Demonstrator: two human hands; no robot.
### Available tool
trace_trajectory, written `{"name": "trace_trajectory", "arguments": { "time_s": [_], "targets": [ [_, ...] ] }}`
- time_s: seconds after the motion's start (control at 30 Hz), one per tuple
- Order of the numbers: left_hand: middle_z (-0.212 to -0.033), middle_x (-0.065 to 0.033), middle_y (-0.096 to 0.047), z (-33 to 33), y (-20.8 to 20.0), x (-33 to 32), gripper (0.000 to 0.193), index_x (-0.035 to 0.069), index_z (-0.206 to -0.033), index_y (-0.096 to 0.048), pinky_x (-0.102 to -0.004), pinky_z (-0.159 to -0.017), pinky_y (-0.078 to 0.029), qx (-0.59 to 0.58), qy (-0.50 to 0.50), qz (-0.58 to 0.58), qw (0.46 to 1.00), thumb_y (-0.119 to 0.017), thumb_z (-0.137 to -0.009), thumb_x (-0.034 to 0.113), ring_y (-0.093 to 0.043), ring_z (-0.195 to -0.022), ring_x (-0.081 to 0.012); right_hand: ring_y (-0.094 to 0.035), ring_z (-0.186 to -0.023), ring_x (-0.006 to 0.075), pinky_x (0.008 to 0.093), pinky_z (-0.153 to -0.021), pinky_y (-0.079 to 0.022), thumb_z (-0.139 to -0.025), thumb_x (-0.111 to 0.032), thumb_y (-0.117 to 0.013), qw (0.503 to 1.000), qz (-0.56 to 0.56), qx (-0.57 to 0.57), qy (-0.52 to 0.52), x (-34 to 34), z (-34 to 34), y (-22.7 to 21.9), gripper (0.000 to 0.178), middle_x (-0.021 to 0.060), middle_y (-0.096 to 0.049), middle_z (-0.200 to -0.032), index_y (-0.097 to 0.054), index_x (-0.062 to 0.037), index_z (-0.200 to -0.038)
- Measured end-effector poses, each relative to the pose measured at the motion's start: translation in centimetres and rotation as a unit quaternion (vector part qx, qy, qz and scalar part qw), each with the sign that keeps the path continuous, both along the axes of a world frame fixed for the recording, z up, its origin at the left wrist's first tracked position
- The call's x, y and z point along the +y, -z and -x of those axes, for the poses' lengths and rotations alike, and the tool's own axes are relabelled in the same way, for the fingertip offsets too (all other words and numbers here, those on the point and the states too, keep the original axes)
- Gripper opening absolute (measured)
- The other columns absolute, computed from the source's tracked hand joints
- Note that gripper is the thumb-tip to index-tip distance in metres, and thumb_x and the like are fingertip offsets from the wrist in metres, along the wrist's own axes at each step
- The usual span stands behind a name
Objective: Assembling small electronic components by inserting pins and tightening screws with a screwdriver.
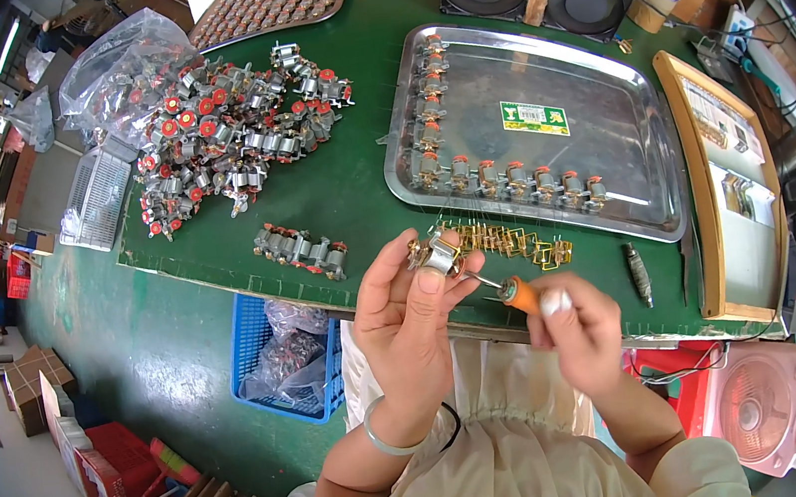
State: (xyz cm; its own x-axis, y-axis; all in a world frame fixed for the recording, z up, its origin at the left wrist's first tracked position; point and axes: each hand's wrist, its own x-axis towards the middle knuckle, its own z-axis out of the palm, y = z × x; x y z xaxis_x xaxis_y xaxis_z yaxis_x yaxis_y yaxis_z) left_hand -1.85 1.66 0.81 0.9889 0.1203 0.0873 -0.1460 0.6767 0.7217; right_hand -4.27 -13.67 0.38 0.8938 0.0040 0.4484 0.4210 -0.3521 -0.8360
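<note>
My left hand (410,322) pinches a small silver-and-brass motor-like part (436,254) between thumb and fingers, just above the table's front edge. In my right hand (575,324) is a screwdriver-like tool with an orange handle (521,296). Its thin metal shaft points left, and its tip meets or nearly meets the part; my left fingers partly hide that spot. Just beyond my hands lies a row of bent brass brackets (509,238). A short line of similar silver parts (301,250) rests on the table to the left.
A metal tray (583,53) holds finished-looking parts along its left and near sides. A heap of red-capped parts (232,135) lies at left, near a plastic bag (121,69). A wooden frame (689,180) stands at right. Below the table sits a blue crate (249,354).
</note>
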Motion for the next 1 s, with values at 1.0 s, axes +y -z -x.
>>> {"name": "trace_trajectory", "arguments": {
  "time_s": [1.0],
  "targets": [
    [-0.087,-0.0105,-0.062,-2.2,2.7,3.1,0.032,0.003,-0.103,-0.06,-0.0236,-0.062,-0.05,-0.109,0.122,-0.452,0.877,-0.064,-0.072,-0.004,-0.063,-0.07,-0.0147,-0.056,-0.079,0.0185,0.0265,-0.062,-0.049,-0.076,0.006,-0.058,0.993,-0.027,-0.068,-0.093,0.6,-5.4,-3.6,0.041,0.0145,-0.055,-0.097,-0.045,0.0049,-0.115]
  ]
}}
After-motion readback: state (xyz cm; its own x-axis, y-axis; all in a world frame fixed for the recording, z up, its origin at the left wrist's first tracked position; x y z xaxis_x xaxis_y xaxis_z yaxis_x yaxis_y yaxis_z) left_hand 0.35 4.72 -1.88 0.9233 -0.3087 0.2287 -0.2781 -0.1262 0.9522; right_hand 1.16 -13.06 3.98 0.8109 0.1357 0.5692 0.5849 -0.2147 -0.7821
